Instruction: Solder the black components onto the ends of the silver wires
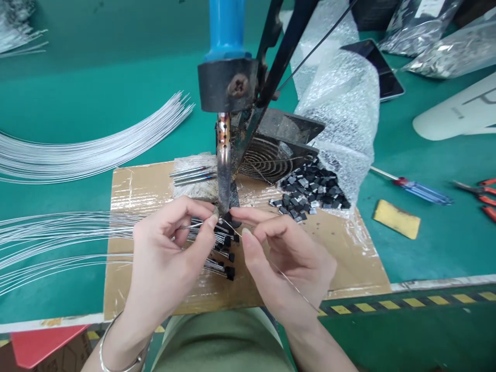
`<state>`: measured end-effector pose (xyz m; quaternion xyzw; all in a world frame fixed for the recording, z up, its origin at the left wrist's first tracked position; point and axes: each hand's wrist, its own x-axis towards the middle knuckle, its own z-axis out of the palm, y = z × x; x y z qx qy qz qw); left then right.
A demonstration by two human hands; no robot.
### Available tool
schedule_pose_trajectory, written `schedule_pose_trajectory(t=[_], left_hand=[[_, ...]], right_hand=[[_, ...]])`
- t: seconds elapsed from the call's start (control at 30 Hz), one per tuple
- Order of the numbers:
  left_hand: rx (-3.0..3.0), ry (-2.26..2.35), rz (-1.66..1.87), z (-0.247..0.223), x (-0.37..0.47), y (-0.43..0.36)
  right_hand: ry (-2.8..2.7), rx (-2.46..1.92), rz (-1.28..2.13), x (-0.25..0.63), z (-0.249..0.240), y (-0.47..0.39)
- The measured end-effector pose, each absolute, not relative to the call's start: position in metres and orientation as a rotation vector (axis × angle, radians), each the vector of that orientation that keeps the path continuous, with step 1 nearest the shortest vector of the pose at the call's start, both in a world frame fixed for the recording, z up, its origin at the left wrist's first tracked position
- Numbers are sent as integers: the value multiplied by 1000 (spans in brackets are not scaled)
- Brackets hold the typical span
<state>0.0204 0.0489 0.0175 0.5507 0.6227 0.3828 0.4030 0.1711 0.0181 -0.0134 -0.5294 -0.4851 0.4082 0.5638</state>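
Observation:
A soldering iron (223,170) with a blue handle is clamped upright, its tip pointing down between my hands. My left hand (174,248) pinches a thin white wire (155,229), with its end close under the tip. From the right, my right hand (284,253) holds a strand of solder wire (290,284) between thumb and fingers; one end reaches the tip and the other trails across my palm. Fingertips hide the exact contact point. Just below lie several white wires with black end pieces (229,273), partly covered by my left hand.
Cardboard (349,258) covers the bench under my hands. Behind stand a fan (267,157) and a pile of small black pieces (310,188) beside bubble wrap (341,103). A wire bundle (96,150) lies left; a screwdriver (422,191), yellow sponge (397,219) and pliers (476,191) lie right.

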Motion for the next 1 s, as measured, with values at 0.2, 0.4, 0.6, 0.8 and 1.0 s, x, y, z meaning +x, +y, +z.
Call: schedule_pose_trajectory(t=[0.2, 0.4, 0.6, 0.8, 1.0], left_hand=[[1404, 1576, 923, 17, 22, 53], [1384, 1564, 948, 17, 22, 52], [1380, 1563, 960, 18, 21, 48], [1387, 1577, 967, 19, 22, 47], [1400, 1591, 942, 19, 23, 51]], right_hand=[[-1130, -1251, 950, 170, -16, 19], [-1137, -1262, 945, 169, -16, 18], [-1144, -1251, 935, 169, -16, 17], [-1145, -1258, 927, 169, -15, 17], [-1181, -1262, 921, 171, -16, 18]])
